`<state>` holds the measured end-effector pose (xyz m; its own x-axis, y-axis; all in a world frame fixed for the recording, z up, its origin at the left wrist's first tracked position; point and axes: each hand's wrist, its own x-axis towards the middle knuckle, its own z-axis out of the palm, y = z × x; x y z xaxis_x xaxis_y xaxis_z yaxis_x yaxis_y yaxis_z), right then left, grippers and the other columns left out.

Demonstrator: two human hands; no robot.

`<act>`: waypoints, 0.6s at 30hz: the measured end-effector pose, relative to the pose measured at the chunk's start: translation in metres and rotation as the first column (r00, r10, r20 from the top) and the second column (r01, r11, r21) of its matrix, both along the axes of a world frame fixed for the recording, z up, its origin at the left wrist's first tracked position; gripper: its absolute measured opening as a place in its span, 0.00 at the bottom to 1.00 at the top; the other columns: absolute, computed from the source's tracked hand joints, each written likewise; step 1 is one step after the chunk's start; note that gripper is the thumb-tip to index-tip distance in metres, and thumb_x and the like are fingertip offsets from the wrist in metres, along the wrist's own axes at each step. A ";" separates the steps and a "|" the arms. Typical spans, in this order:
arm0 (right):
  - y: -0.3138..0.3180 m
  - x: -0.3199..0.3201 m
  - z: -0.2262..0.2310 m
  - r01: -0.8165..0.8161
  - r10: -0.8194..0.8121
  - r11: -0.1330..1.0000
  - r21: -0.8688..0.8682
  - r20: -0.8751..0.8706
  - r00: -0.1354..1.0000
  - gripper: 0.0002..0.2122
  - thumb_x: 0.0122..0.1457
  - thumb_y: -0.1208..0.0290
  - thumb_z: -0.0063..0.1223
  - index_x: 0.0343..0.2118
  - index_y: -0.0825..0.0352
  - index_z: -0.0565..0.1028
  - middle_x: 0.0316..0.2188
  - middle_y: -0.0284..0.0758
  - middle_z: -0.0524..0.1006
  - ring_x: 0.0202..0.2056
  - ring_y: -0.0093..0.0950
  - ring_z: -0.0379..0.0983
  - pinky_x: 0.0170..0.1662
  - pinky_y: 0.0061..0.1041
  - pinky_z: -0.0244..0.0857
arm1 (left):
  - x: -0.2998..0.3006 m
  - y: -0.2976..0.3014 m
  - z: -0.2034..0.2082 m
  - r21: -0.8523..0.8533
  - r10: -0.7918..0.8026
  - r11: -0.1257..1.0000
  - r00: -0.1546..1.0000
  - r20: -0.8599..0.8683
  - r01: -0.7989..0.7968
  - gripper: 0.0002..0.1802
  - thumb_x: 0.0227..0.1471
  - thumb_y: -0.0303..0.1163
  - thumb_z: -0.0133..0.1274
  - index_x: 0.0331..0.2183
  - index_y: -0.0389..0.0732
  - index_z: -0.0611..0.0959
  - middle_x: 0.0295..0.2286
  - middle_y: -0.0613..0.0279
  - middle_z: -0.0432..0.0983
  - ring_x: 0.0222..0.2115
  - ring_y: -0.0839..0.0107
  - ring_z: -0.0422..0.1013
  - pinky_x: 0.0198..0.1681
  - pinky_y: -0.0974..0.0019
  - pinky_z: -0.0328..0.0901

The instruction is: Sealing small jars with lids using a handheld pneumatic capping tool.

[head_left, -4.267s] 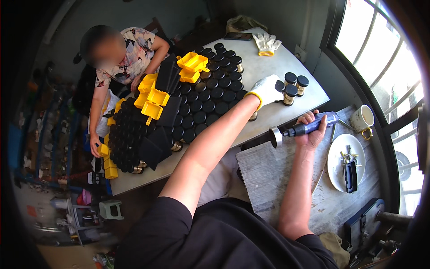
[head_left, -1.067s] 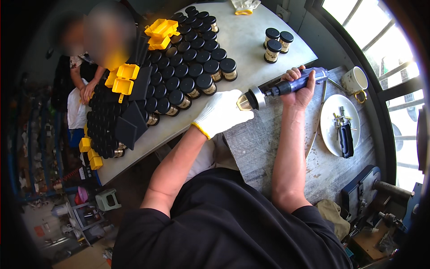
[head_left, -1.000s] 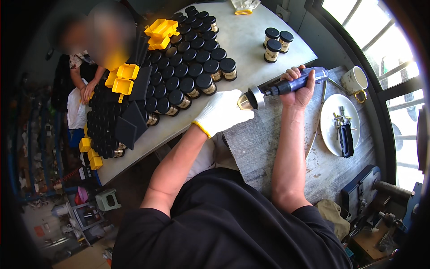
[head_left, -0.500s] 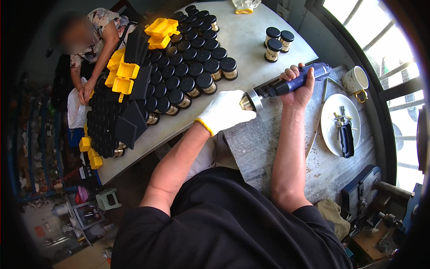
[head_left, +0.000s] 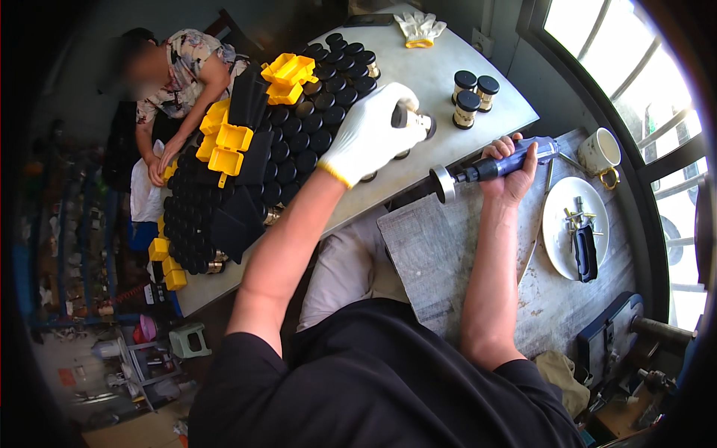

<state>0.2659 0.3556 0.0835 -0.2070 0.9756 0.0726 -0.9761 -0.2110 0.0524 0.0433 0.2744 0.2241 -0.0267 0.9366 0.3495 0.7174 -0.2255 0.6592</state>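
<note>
My left hand, in a white knit glove with a yellow cuff, grips a small brass-coloured cylinder with black round ends, lying sideways above the white table. Bare, my right hand is wrapped round a blue handheld power tool. A silver round cup is fitted to its tip, facing left, with nothing visible in it. Many similar black-capped cylinders stand packed together beyond and left of my gloved hand. Three more cylinders stand apart at the far right of the table.
Yellow plastic cases and black flat pieces lie on the packed cylinders. A spare glove rests at the back. On the grey bench are a white plate with metal parts and a mug. Across the table sits another person.
My left hand has moved away from the silver cup, up and left over the table, and now carries a black-ended cylinder. The power tool has shifted slightly down and stays in my right hand.
</note>
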 end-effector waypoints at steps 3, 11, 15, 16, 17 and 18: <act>-0.001 -0.005 0.004 0.002 -0.002 1.000 -0.008 0.005 1.000 0.14 0.63 0.58 0.53 0.41 0.64 0.69 0.24 0.30 0.65 0.25 0.22 0.62 0.32 0.22 0.61 | -0.017 0.061 -0.012 -0.038 -0.094 0.996 0.958 -0.272 0.087 0.15 0.47 0.40 0.58 0.37 0.45 0.80 0.37 0.52 0.76 0.38 0.52 0.74 0.43 0.56 0.68; 0.000 -0.001 0.002 0.009 -0.009 1.000 -0.004 -0.013 1.000 0.15 0.63 0.58 0.53 0.41 0.64 0.68 0.24 0.30 0.65 0.25 0.21 0.62 0.32 0.21 0.61 | -0.057 0.158 -0.044 -0.072 -0.039 0.996 0.478 -0.877 -0.049 0.13 0.48 0.35 0.53 0.39 0.51 0.83 0.39 0.57 0.76 0.41 0.53 0.74 0.44 0.52 0.67; -0.002 -0.001 0.003 0.007 -0.007 1.000 -0.016 -0.014 1.000 0.15 0.61 0.60 0.56 0.41 0.67 0.69 0.24 0.30 0.64 0.26 0.22 0.63 0.32 0.21 0.62 | -0.032 0.162 -0.042 -0.047 0.016 0.991 0.456 -0.890 -0.125 0.16 0.47 0.35 0.52 0.41 0.45 0.83 0.43 0.54 0.76 0.45 0.53 0.72 0.49 0.51 0.66; -0.001 0.000 0.002 0.011 -0.011 1.000 -0.016 -0.003 1.000 0.14 0.62 0.59 0.55 0.41 0.65 0.69 0.24 0.30 0.64 0.26 0.22 0.62 0.32 0.22 0.61 | -0.020 0.157 -0.032 -0.229 -0.120 0.971 0.687 -0.717 -0.070 0.32 0.45 0.38 0.58 0.53 0.44 0.76 0.48 0.49 0.74 0.50 0.51 0.70 0.52 0.55 0.65; -0.001 0.003 -0.001 0.015 -0.015 1.000 -0.016 0.009 1.000 0.14 0.63 0.57 0.54 0.40 0.63 0.69 0.24 0.29 0.65 0.26 0.22 0.62 0.32 0.22 0.61 | -0.005 0.148 -0.032 -0.236 -0.138 0.970 0.690 -0.711 -0.049 0.32 0.45 0.38 0.58 0.53 0.44 0.76 0.48 0.49 0.74 0.50 0.51 0.70 0.52 0.55 0.65; 0.000 0.001 0.000 0.009 -0.009 1.000 -0.014 0.004 1.000 0.14 0.63 0.57 0.54 0.40 0.63 0.69 0.24 0.30 0.65 0.26 0.22 0.62 0.32 0.22 0.61 | 0.004 0.135 -0.032 -0.274 -0.190 0.960 0.864 -0.465 0.063 0.42 0.42 0.39 0.62 0.59 0.44 0.68 0.51 0.48 0.71 0.53 0.51 0.68 0.54 0.57 0.64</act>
<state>0.2664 0.3551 0.0831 -0.1982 0.9785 0.0577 -0.9782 -0.2012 0.0510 0.0472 0.4091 0.1923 0.2103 0.9764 0.0495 0.9347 -0.2156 0.2826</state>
